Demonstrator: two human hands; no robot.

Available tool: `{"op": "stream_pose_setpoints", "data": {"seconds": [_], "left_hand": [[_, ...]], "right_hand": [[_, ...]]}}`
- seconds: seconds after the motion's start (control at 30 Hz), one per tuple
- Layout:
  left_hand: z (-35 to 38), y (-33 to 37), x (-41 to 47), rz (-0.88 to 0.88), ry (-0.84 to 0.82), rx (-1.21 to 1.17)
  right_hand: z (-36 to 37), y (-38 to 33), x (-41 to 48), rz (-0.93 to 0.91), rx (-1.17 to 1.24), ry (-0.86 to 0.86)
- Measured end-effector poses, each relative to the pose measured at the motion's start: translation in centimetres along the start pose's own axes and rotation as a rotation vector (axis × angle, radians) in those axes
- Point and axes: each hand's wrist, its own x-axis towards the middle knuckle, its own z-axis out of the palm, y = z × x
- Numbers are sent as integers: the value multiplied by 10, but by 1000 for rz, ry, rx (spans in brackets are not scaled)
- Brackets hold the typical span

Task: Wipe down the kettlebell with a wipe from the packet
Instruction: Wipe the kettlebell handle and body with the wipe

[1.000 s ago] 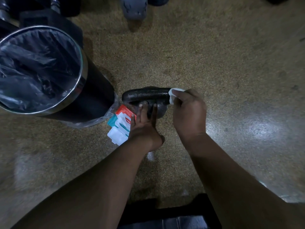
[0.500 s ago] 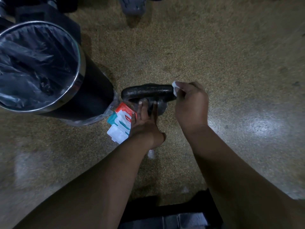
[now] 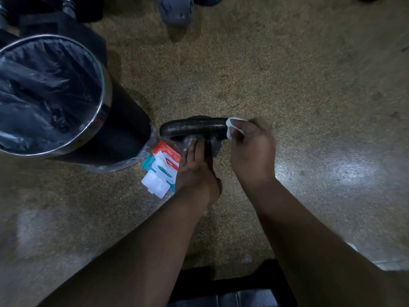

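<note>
Bin (image 3: pixel 106 107) holds a black liner (image 3: pixel 44 89), seemingly nothing else.

**Hidden and cut-off parts**

The body of the kettlebell (image 3: pixel 194 129) is mostly covered by the left hand (image 3: pixel 194 169). Most of the wipe (image 3: pixel 231 129) is concealed inside the right hand (image 3: pixel 252 149). The packet (image 3: pixel 162 168) is partly overlapped by the left hand. The bin (image 3: pixel 104 107) is cropped at the left edge.
</note>
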Motion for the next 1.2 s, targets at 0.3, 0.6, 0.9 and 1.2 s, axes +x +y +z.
{"op": "stream_pose_setpoints", "data": {"seconds": [0.3, 0.6, 0.9, 1.2], "left_hand": [[-4, -1, -2, -39, 27, -60], [-1, -3, 7, 16, -8, 56], [-5, -5, 7, -3, -85, 97], [-5, -6, 7, -25, -112, 105]], "right_hand": [[3, 3, 2, 20, 3, 9], [2, 7, 1, 56, 48, 18], [4, 5, 5, 40, 23, 14], [6, 6, 3, 2, 1, 51]]}}
